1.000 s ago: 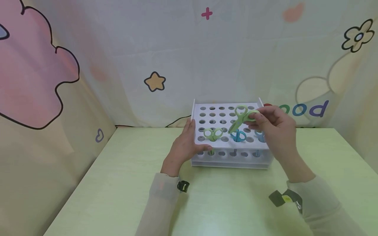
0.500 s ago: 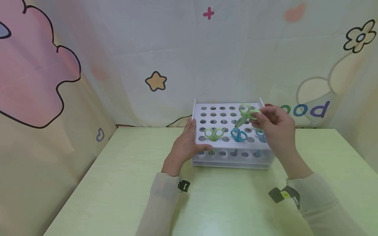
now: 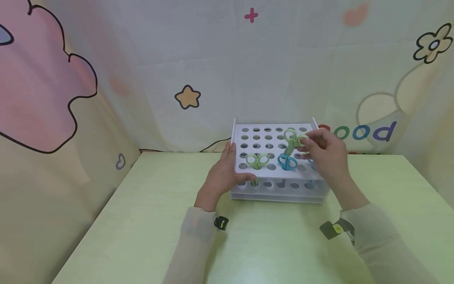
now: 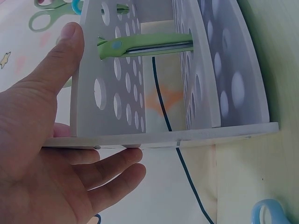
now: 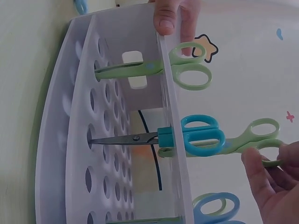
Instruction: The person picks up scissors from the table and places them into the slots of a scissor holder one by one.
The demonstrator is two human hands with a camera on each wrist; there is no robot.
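Note:
A white rack (image 3: 262,174) with rows of round holes stands on the table. My left hand (image 3: 220,173) holds its left side, thumb on the front edge and fingers along the outer side panel. My right hand (image 3: 328,157) pinches a handle loop of green scissors (image 5: 233,143). In the right wrist view their closed tip passes just through the top plate, behind the teal scissors (image 5: 165,137), whose blades reach the lower plate. Other green scissors (image 5: 135,70) sit in the front row near my left thumb. Blue scissors (image 5: 237,205) stand at the right, partly hidden by my right hand in the head view.
The pale green table (image 3: 269,244) extends in front of the rack. A printed cloth (image 3: 213,51) hangs close behind, with a dark cable (image 3: 214,142) along its foot. A blue loop (image 4: 257,214) shows at the lower right of the left wrist view.
The green scissors in my right hand have turned more upright, and their tip has gone down behind the teal scissors. My right hand has shifted slightly left. My left hand stays on the rack.

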